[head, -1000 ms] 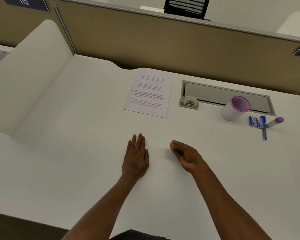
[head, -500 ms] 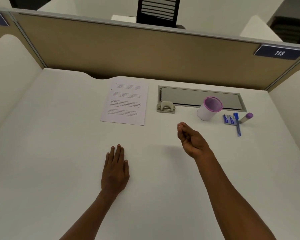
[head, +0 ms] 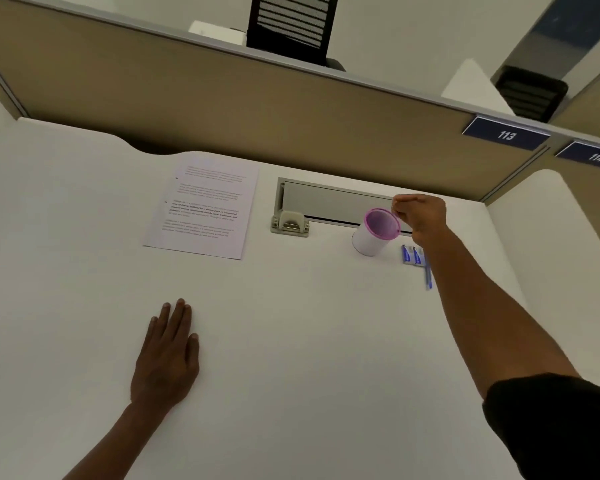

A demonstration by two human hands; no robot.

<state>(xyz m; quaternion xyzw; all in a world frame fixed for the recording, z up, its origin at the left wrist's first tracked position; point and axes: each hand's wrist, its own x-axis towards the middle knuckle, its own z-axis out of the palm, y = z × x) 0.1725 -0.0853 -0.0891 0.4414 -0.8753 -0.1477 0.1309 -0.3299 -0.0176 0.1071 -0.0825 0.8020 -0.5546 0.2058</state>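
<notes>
A white cup with a purple rim (head: 373,235) stands on the white desk (head: 291,341) at the back right. My right hand (head: 421,216) is stretched out to it, fingers curled and tips bunched right at the rim's far-right side. I cannot tell whether they touch the rim or hold anything. My left hand (head: 168,358) rests flat on the desk near the front, fingers straight.
A printed sheet (head: 205,206) lies at the back centre. A grey cable hatch (head: 326,204) with a latch (head: 290,223) sits behind the cup. Blue packets (head: 411,254) and a blue pen (head: 428,278) lie beside my right forearm. A beige partition (head: 222,109) closes the back.
My right hand has lifted from the desk and reached forward and right to the cup's rim. The left hand stayed flat on the desk. The view has swung right.
</notes>
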